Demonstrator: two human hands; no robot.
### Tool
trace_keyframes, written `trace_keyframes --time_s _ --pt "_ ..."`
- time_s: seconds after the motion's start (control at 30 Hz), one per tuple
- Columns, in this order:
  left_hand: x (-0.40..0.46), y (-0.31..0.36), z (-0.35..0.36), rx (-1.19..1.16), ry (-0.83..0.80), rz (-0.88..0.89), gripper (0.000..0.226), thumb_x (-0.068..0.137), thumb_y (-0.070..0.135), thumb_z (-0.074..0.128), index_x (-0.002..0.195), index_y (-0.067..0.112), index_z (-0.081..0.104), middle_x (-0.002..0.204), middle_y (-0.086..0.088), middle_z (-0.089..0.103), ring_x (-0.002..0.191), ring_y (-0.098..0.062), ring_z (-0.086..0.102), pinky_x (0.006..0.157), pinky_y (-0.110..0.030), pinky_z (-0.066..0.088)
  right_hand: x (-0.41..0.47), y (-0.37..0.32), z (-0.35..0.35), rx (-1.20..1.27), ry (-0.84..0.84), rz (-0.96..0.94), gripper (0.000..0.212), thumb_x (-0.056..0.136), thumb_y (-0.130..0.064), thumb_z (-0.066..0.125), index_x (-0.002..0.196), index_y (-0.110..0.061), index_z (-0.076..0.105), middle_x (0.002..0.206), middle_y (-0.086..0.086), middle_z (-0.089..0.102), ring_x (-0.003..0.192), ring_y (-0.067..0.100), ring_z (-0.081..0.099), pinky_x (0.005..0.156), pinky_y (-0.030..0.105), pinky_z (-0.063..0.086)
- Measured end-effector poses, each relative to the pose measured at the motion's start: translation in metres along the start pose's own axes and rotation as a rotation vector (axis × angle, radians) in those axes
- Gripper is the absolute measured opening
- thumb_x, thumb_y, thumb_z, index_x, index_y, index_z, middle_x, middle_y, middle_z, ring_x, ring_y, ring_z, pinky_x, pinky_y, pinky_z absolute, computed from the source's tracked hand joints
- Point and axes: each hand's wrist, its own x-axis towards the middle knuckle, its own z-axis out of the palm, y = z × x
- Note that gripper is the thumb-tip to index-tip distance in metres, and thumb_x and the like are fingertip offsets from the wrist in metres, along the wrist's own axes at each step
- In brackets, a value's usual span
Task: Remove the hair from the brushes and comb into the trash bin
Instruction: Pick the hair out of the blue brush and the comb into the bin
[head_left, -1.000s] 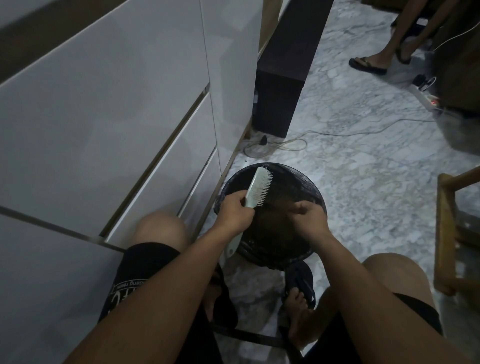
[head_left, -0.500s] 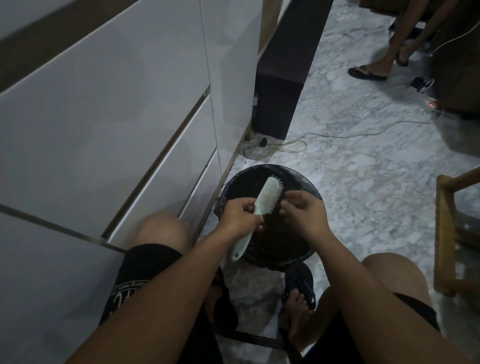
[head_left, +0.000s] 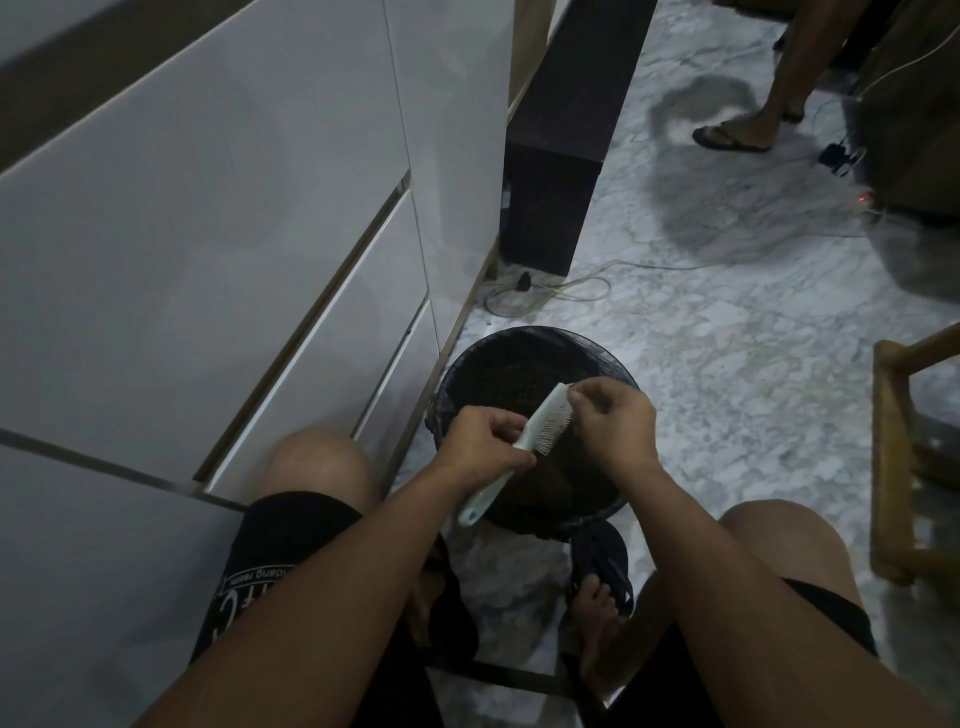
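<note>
A pale green hair brush (head_left: 546, 422) is held over a round black trash bin (head_left: 524, 364) lined with a dark bag, on the floor between my knees. My left hand (head_left: 483, 441) is shut around the brush's handle, with the bristles facing right. My right hand (head_left: 613, 418) presses against the bristles, its fingertips pinched at the brush's far tip. Whether hair sits between those fingers is too dark to tell. No other brush or comb is in view.
A white cabinet with drawers (head_left: 234, 249) runs along my left. A dark speaker-like box (head_left: 556, 156) and loose cables (head_left: 550, 291) lie beyond the bin. Another person's sandalled foot (head_left: 732, 136) is at the top right. A wooden chair frame (head_left: 893, 457) stands at the right.
My left hand turned the brush so the bristles face right and lowered it a little. My right hand came up from inside the bin onto the bristles, then moved to the tip.
</note>
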Motion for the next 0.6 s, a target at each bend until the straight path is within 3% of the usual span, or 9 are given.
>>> trace_keyframes --time_s 0.07,0.13,0.27,0.33,0.4,0.5,0.6 --pt "0.0 0.0 -0.001 0.012 -0.003 0.015 0.042 0.076 0.006 0.078 0.115 0.018 0.071 0.104 0.001 0.074 0.099 -0.018 0.068 0.093 -0.045 0.056 -0.001 0.0 0.0 -0.097 -0.153 -0.086 0.009 0.082 -0.027 0.073 0.091 -0.026 0.072 0.107 0.0 0.06 0.09 0.016 0.064 0.077 0.028 0.054" --pt "-0.001 0.0 -0.001 0.03 -0.013 0.026 0.04 0.076 0.006 0.077 0.114 0.018 0.072 0.105 0.001 0.074 0.101 -0.018 0.068 0.093 -0.045 0.056 -0.003 -0.001 0.001 -0.169 -0.236 -0.086 0.008 0.078 -0.028 0.076 0.086 -0.025 0.074 0.11 -0.001 0.055 0.095 0.014 0.059 0.08 0.029 0.053" --pt "-0.001 -0.001 -0.002 0.037 -0.02 0.035 0.04 0.076 0.007 0.078 0.114 0.019 0.073 0.104 0.002 0.074 0.098 -0.015 0.069 0.09 -0.041 0.058 0.003 0.003 0.002 -0.183 -0.024 -0.003 0.015 0.086 -0.025 0.068 0.089 -0.012 0.073 0.096 0.008 0.071 0.086 0.02 0.064 0.074 0.029 0.048" --pt "-0.001 0.0 -0.003 0.012 -0.029 0.038 0.041 0.076 0.005 0.077 0.115 0.017 0.073 0.104 0.0 0.074 0.096 -0.015 0.069 0.089 -0.037 0.059 0.007 0.003 -0.002 -0.064 0.075 0.069 0.021 0.088 -0.029 0.065 0.097 -0.011 0.069 0.098 0.009 0.07 0.091 0.024 0.066 0.08 0.033 0.051" --pt "-0.001 0.001 -0.006 -0.023 -0.044 0.031 0.041 0.076 0.003 0.077 0.115 0.016 0.072 0.104 -0.002 0.073 0.095 -0.016 0.069 0.087 -0.033 0.057 0.008 0.003 -0.004 0.03 0.046 0.121 0.025 0.087 -0.035 0.065 0.104 -0.017 0.066 0.101 0.006 0.068 0.093 0.023 0.066 0.086 0.039 0.053" --pt "0.001 0.002 -0.006 -0.051 -0.046 0.005 0.042 0.073 0.003 0.08 0.112 0.017 0.073 0.104 -0.003 0.075 0.094 -0.02 0.071 0.088 -0.035 0.057 0.008 0.004 -0.005 0.125 0.066 0.173 0.006 0.081 -0.034 0.072 0.08 -0.027 0.073 0.083 -0.001 0.072 0.079 0.022 0.07 0.08 0.047 0.059" --pt "0.004 0.0 -0.002 -0.098 -0.021 -0.029 0.041 0.069 0.002 0.082 0.104 0.021 0.076 0.097 -0.002 0.076 0.093 -0.024 0.073 0.093 -0.046 0.057 0.007 0.003 -0.007 0.258 0.121 0.268 0.008 0.076 -0.029 0.077 0.07 -0.025 0.074 0.081 0.002 0.076 0.077 0.018 0.072 0.078 0.043 0.061"
